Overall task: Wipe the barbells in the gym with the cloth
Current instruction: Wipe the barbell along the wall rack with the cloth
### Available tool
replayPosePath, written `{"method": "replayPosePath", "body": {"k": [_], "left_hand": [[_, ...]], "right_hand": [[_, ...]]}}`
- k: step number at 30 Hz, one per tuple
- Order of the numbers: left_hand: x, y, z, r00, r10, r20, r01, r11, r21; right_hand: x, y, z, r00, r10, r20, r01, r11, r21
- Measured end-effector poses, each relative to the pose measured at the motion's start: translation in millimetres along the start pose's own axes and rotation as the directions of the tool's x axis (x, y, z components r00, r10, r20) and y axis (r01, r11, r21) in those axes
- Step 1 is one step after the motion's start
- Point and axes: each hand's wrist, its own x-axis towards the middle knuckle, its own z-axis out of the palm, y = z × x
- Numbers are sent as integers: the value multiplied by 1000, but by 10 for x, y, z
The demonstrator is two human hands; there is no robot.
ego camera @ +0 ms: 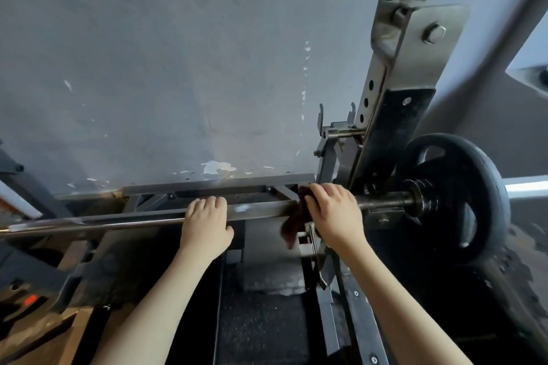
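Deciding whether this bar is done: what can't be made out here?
All in the head view.
1. Bar under the cloth and right hand: covered by them, surface unseen.
2. Bar's left end: cut off by the left edge.
3. Most of the cloth: under the right hand; only a dark fold hangs out.
4. Bar's right end: behind the plate.
5. Fingertips of the left hand: curled over the bar's far side.

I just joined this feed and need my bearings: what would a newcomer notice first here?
A steel bar runs across the middle: the left hand grips it bare, the right hand holds a dark red cloth around it. Further right, a big black weight plate sits on the bar's end, beside a tall metal post.
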Motion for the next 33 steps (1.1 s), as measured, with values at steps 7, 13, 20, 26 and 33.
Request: {"method": "replayPosePath", "body": {"k": [7, 13, 20, 26, 33], "left_hand": [[2, -30, 13, 993, 67, -98, -70, 997, -23], [-1, -68, 19, 987, 127, -96, -132, 990, -52], [18, -94, 14, 992, 121, -22, -122, 992, -43], [406, -214, -168, 926, 212, 311, -163, 971, -175], [512, -220, -147, 903, 172, 393, -101, 976, -195]], "right_hand": [[-102, -174, -2, 983, 131, 130, -126, 991, -44], [96, -126, -396, 976, 189, -104, -179, 979, 98], [-193, -414, -37, 972, 169, -161, -157, 984, 85], [35, -127, -271, 987, 161, 0, -161, 985, -58], [-114, -242, 12, 992, 112, -59, -113, 994, -15]]}}
